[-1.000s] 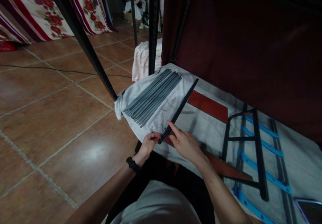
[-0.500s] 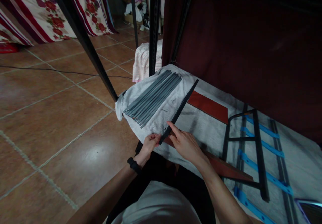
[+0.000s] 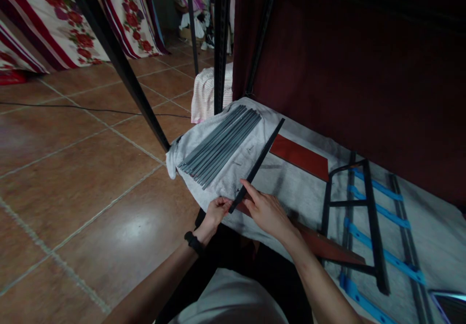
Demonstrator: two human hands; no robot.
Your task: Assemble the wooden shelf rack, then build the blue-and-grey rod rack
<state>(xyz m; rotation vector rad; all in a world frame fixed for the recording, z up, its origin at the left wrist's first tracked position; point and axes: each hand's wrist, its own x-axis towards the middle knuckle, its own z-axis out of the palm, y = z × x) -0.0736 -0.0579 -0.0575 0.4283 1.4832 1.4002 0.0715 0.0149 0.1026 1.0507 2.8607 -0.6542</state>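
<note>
Extending across the left side, the tiled floor occupies the largest area; a dark red panel rises at the far right. Between them runs a surface covered with pale grey cloth. A floral curtain hangs at far left, and a black post slants down to the surface's left end. At right lies a black frame with a crossbar, just beside blue strips laid across dark rails. At far left on the cloth, slender grey rods lie side by side, parallel. A flat red board rests right of centre; a second, brownish red board lies nearer, partly behind the right forearm. The slim black bar slants from the near edge toward the far side, between the rods and the flat board. The right hand grips its near part, index finger extended along it. The left hand bends its fingers to the bar's near end; whether they grip it cannot be told. Smallest are two screw-like pieces on the cloth, between rods and bar.
</note>
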